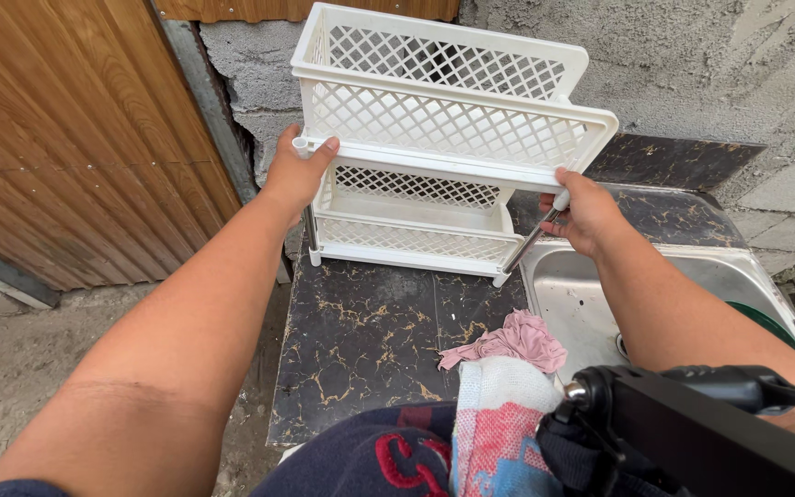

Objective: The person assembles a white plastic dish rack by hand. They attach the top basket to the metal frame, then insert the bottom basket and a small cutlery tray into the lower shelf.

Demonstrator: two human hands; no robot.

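Note:
A white plastic two-tier rack [443, 124] with lattice sides stands on a black marbled counter [370, 322]. Its upper basket sits tilted over the lower basket [411, 241]. My left hand [294, 170] grips the front left corner of the upper basket, thumb over the top of a metal post. My right hand [581, 212] holds the front right corner, closed around the slanted metal post [531, 239] there.
A steel sink [591, 304] lies to the right of the rack. A pink cloth [517, 339] and a white-and-red cloth [499, 414] lie at the counter's front. A wooden door [75, 138] is at left, a rough concrete wall [692, 64] behind. A black camera mount [692, 423] sits bottom right.

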